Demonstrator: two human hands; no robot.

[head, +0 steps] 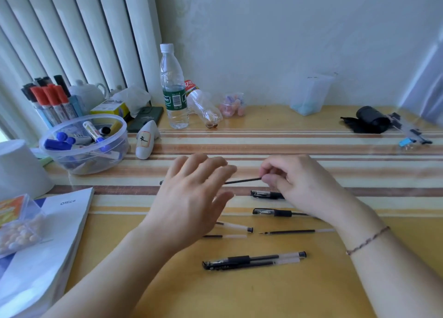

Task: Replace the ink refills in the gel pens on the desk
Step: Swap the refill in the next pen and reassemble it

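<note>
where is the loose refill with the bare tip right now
In the head view, the loose refill lies on the desk just left of the right forearm, below a capped gel pen.

Tabletop [263, 293]: yellow with brown stripes. Lying on it: capped pens [254, 260] in front, refill [292, 232], two more pens [275, 212], clear tub [84, 145] of markers, upright bottle [173, 87], toppled bottle [203, 109], book [48, 245], black pouch [369, 119].

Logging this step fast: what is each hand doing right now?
Left hand: open, fingers spread, holding nothing visible.
Right hand: closed, pinching one end of a thin black refill.
</note>
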